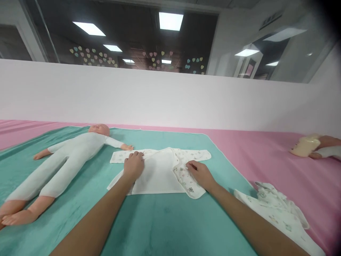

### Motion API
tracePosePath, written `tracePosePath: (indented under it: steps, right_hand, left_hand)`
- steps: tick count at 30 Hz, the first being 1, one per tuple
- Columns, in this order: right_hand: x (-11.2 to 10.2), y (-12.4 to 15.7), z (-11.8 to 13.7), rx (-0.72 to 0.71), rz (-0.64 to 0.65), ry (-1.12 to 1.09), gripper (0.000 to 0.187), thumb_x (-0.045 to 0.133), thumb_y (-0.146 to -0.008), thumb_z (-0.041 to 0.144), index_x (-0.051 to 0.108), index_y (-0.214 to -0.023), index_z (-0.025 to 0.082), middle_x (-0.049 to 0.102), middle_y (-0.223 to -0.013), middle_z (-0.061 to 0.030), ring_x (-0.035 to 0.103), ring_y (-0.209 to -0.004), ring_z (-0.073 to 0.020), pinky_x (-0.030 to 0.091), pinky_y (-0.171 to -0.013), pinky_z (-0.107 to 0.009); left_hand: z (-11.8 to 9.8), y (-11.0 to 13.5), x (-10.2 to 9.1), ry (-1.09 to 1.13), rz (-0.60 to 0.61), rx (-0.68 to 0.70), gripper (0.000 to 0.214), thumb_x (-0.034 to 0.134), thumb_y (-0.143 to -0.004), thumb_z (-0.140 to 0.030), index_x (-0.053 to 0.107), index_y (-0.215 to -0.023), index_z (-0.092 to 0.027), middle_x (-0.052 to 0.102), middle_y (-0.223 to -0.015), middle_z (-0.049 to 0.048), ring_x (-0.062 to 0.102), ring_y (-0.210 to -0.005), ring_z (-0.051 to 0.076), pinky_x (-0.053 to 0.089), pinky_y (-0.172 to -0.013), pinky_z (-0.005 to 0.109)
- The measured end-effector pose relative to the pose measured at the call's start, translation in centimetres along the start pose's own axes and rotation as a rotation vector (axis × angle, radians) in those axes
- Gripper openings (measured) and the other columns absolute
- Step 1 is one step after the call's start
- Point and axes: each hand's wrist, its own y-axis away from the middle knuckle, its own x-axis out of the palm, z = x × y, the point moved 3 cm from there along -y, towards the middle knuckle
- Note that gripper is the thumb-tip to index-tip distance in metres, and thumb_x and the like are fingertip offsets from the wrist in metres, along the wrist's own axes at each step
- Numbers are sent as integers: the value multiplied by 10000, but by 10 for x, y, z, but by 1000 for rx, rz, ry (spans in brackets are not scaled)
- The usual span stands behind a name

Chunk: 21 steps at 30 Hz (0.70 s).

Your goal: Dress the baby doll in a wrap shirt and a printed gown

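A white baby shirt (pixel 160 174) with a small print lies spread out on a teal blanket (pixel 160 224), its sleeves stretched to both sides. Its front is opened, so the plain inner side shows in the middle. On the left part, below the sleeve, my left hand (pixel 134 165) has its fingers curled down onto the fabric. My right hand (pixel 201 174) is closed in a pinch at the printed flap on the right; the fingertips are partly hidden. To the left, a baby doll (pixel 80 149) in a pale bodysuit lies on its back, one hand close to the left sleeve.
Crumpled printed baby clothes (pixel 282 209) lie at the right, across the blanket's edge and a pink sheet (pixel 239 153). Farther right is part of another doll (pixel 329 145) near a pale yellow object (pixel 305 145). A white wall (pixel 160 99) with a window stands behind.
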Motion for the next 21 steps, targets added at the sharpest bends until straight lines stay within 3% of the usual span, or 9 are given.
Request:
tracePosePath:
  steps: [3, 6, 11, 15, 21]
  right_hand:
    - [4, -20, -1, 27, -65, 11, 254, 372, -849, 369, 591, -814, 245, 632, -800, 15, 557, -693, -146, 399, -637, -268]
    - [16, -46, 11, -35, -124, 73, 228, 389, -848, 354, 580, -906, 243, 629, -942, -4, 569, -813, -150, 409, -711, -270]
    - [58, -100, 35, -128, -51, 250, 265, 451, -827, 300, 531, -1072, 236, 563, -1118, -34, 514, -991, -166, 393, -782, -267]
    - [81, -131, 30, -101, -80, 304, 257, 497, -799, 279, 560, -1034, 197, 540, -1095, -83, 453, -1033, -220, 359, -812, -308]
    - [86, -137, -1, -17, -100, 285, 184, 449, -827, 302, 586, -879, 191, 542, -953, -62, 465, -920, -185, 348, -765, -276]
  left_hand:
    - [12, -9, 6, 157, 46, -144, 320, 440, -796, -338, 575, -1073, -250, 559, -1175, 60, 468, -1084, 267, 381, -838, 394]
    - [18, -14, 7, 285, 68, -205, 356, 448, -789, -401, 577, -1084, -248, 569, -1165, 50, 486, -1071, 243, 383, -829, 344]
    - [17, -12, 7, 192, 25, -233, 356, 379, -826, -365, 591, -1080, -234, 552, -1184, 81, 457, -1092, 273, 359, -865, 420]
    - [11, -10, 9, 92, -3, -165, 357, 370, -834, -356, 579, -1101, -243, 534, -1178, 91, 436, -1099, 277, 362, -866, 451]
    - [-5, -12, 9, -56, -39, -15, 317, 363, -863, -327, 599, -1041, -211, 547, -1105, 105, 421, -1095, 267, 345, -886, 434]
